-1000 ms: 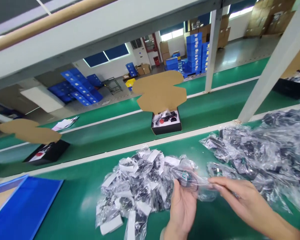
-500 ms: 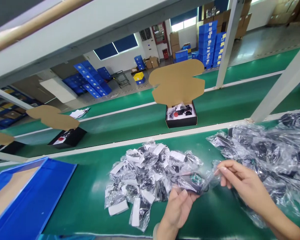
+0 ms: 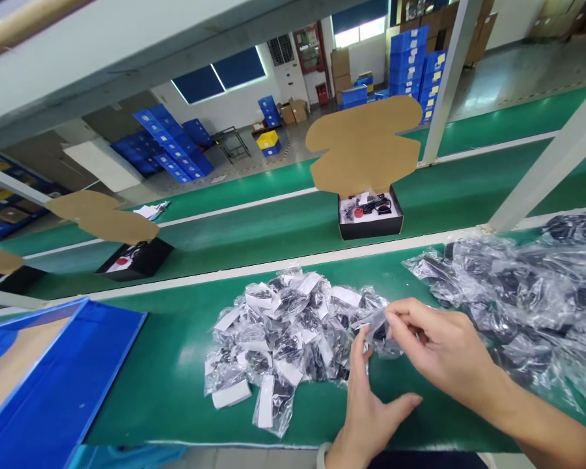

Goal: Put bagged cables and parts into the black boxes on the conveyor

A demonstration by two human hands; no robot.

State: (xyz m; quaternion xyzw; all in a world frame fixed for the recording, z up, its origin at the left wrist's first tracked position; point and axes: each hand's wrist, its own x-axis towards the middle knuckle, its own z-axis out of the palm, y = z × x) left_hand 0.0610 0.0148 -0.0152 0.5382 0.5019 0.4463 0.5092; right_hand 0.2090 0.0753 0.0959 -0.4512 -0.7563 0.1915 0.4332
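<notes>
— What is each grip doing?

— The right hand (image 3: 437,342) has its thumb and forefinger pinched together on a small clear bag (image 3: 378,331), at the bag's right end. The left hand (image 3: 366,407) is spread loose, thumb out to the right, its fingertips (image 3: 359,342) reaching up to the bag's lower left edge. Whether they press on it or merely brush it, I cannot tell.

— Where is the bag?

— Just above the green surface (image 3: 166,384), at the right edge of the heap of small bags (image 3: 286,339), touching or nearly touching the nearest ones.

— Which way does it lie?

— Its long axis runs roughly left to right, the left end a little lower. Something dark sits inside; its shape is too crumpled to read.

— Any writing?

— White slips show in many bags of the heap, but nothing on them is legible.

— And around it?

— A second heap of larger clear bags (image 3: 527,293) lies to the right, a blue tray (image 3: 78,384) at the left. On the belt beyond stands an open black box (image 3: 371,221) with its cardboard flap (image 3: 366,146) raised.
</notes>
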